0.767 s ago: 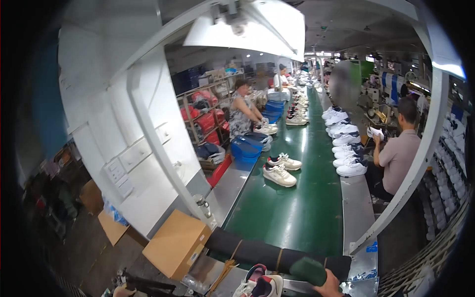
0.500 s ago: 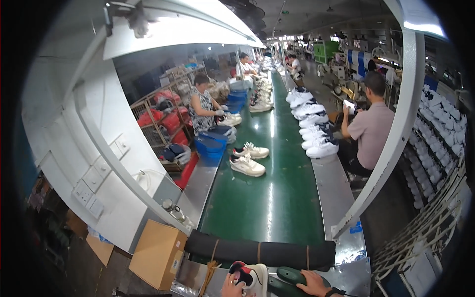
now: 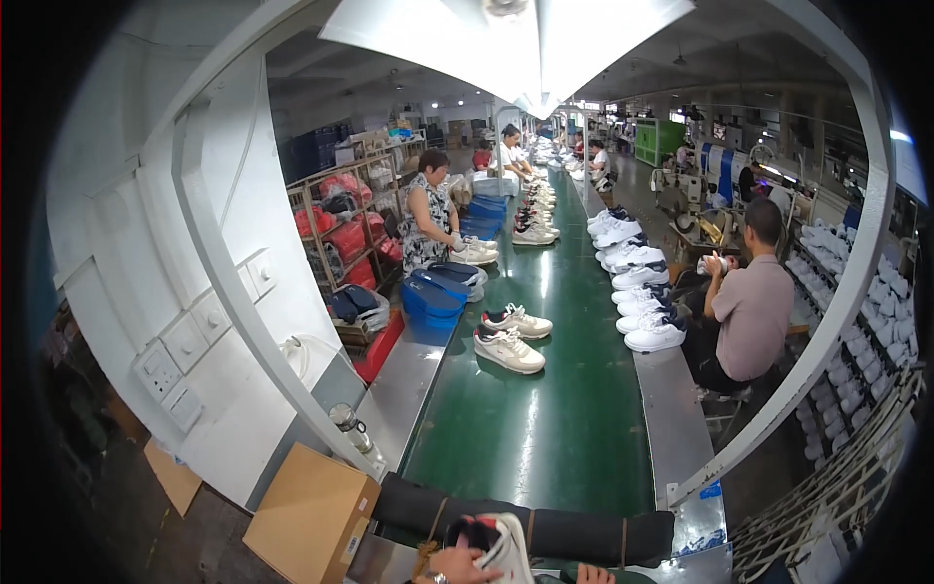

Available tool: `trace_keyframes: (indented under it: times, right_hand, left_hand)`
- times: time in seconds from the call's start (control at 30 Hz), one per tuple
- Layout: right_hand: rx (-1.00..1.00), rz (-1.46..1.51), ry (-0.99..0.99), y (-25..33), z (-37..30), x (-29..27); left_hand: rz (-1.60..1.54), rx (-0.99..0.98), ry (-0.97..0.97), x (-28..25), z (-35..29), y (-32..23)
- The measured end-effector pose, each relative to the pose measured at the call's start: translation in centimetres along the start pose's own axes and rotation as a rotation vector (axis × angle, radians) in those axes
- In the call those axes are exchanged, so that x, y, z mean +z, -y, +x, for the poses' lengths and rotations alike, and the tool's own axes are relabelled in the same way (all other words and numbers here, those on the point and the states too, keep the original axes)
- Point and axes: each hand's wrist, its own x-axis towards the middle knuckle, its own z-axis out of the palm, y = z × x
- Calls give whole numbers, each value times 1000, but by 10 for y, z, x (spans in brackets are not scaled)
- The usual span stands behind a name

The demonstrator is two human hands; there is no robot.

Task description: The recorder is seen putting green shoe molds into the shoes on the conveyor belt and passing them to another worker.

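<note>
At bottom centre, an off-white sneaker (image 3: 514,551) is touched along its dark opening by the left hand (image 3: 457,565), the nearer one; the shoe is set just right of and above that palm, long axis seemingly up-down, lower end cut off. Whether it is clamped cannot be told. The right hand (image 3: 592,575), also cropped, is placed right of the shoe, by a dark green object (image 3: 630,577); its grip cannot be told. Behind, a black roll (image 3: 574,534) is laid crosswise; lower left, a carton (image 3: 300,516) is marked with small labels, illegible. Mid-frame, a sneaker pair (image 3: 510,351) is carried by the green belt (image 3: 584,428); no brand can be read.
</note>
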Motion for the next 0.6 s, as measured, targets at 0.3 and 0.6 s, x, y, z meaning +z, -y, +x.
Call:
trace_keyframes:
  times: [0.3, 0.6]
  right_hand:
    - [-398, -97, 140, -8, -22, -9]
    - [544, 358, -339, 23, -156, 31]
  left_hand:
    - [-260, 10, -485, -132, 171, -15]
    - [-357, 258, 157, 163, 109, -37]
